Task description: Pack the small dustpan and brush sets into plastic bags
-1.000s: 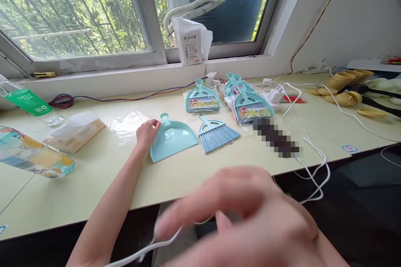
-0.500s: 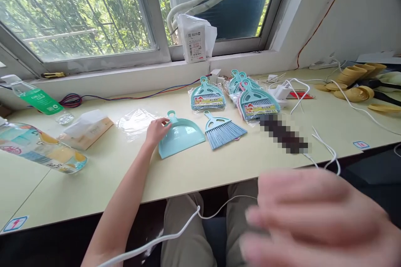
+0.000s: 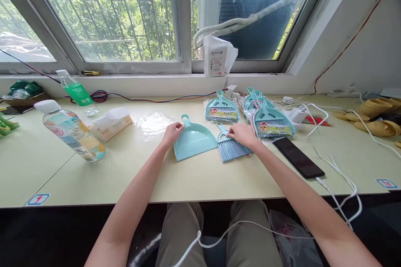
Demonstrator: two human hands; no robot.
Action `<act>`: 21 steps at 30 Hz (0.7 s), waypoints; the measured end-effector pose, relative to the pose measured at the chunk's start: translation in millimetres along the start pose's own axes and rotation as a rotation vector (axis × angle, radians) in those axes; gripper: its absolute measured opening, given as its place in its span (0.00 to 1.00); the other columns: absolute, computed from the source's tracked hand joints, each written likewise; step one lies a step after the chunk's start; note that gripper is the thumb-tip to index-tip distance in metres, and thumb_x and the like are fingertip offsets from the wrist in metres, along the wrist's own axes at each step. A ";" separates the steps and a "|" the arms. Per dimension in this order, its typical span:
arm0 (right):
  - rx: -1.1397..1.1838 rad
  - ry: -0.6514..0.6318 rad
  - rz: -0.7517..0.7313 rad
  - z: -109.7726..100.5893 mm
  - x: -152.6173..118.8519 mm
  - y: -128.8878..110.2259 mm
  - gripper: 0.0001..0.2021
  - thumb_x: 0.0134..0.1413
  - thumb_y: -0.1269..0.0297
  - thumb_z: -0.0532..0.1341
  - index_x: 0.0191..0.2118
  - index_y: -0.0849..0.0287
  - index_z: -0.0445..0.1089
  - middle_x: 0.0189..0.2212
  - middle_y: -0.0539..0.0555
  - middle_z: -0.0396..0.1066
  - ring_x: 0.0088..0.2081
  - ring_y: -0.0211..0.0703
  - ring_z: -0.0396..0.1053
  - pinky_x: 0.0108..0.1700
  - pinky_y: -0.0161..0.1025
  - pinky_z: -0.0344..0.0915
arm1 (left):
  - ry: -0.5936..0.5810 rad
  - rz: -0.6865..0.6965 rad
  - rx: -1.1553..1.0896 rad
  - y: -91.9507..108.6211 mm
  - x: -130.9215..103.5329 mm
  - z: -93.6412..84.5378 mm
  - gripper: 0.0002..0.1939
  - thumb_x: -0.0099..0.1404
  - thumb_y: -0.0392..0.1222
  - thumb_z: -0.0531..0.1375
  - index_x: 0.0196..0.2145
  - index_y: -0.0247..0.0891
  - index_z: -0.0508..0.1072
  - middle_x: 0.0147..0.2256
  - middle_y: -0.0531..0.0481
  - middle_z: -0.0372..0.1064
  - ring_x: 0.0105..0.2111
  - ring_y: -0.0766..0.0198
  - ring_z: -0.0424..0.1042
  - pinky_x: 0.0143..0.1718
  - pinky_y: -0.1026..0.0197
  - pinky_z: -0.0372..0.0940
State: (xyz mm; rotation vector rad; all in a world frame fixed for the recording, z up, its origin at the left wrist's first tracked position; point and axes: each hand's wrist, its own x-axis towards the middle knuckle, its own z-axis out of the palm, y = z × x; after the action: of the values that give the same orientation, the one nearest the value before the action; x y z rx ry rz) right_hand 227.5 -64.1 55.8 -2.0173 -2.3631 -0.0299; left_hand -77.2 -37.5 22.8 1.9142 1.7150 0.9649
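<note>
A light teal dustpan point(image 3: 196, 142) lies on the table in front of me, its looped handle pointing toward the window. My left hand point(image 3: 172, 134) is closed on its upper left edge, beside the handle. To its right lies a small blue-bristled hand brush point(image 3: 231, 150) with a teal top, bristles toward me. The fingers of my right hand point(image 3: 243, 134) are closed on the brush's right shoulder, and the hand hides part of it. Behind are a wrapped brush-and-dustpan set point(image 3: 222, 107) and a pile of wrapped sets point(image 3: 272, 119). Crumpled clear plastic wrap point(image 3: 155, 125) is left of the dustpan.
At the left stand a large drink bottle point(image 3: 73, 133), a green-labelled bottle point(image 3: 78, 94) and a tissue pack point(image 3: 111, 124). A phone point(image 3: 298, 157) with a white cable point(image 3: 344, 179) lies at the right. The table's front edge point(image 3: 200, 201) runs above my lap.
My right hand has come from the blurred near right foreground onto the brush. My left hand stays on the dustpan. The head view has shifted, showing more of the left side.
</note>
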 end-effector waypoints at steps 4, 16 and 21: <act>0.084 -0.048 -0.006 -2.5 10.1 3.8 0.08 0.55 0.63 0.60 0.34 0.59 0.76 0.37 0.58 0.75 0.42 0.50 0.71 0.41 0.40 0.59 | -0.008 -0.023 -0.055 -3.0 2.0 1.2 0.14 0.59 0.50 0.53 0.31 0.38 0.72 0.36 0.46 0.73 0.39 0.57 0.71 0.39 0.59 0.62; 0.577 -0.019 -0.024 5.9 28.1 36.8 0.12 0.48 0.60 0.66 0.38 0.61 0.74 0.39 0.60 0.73 0.40 0.46 0.70 0.43 0.43 0.63 | -0.021 -0.063 -0.151 -3.4 0.6 -1.4 0.15 0.58 0.50 0.54 0.36 0.38 0.72 0.37 0.45 0.73 0.38 0.57 0.70 0.37 0.59 0.62; 1.091 -0.075 -0.165 -27.7 18.1 36.4 0.17 0.42 0.58 0.68 0.39 0.60 0.75 0.35 0.57 0.75 0.37 0.43 0.72 0.42 0.40 0.65 | -0.036 -0.102 -0.284 2.7 -1.3 -2.8 0.18 0.56 0.49 0.56 0.40 0.37 0.73 0.35 0.46 0.72 0.38 0.57 0.70 0.36 0.60 0.61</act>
State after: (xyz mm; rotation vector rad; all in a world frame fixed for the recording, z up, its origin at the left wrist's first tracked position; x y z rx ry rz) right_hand 261.0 -41.5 83.9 -1.2709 -1.8458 1.0702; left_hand -77.3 -39.6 26.2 1.6372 1.5451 1.0644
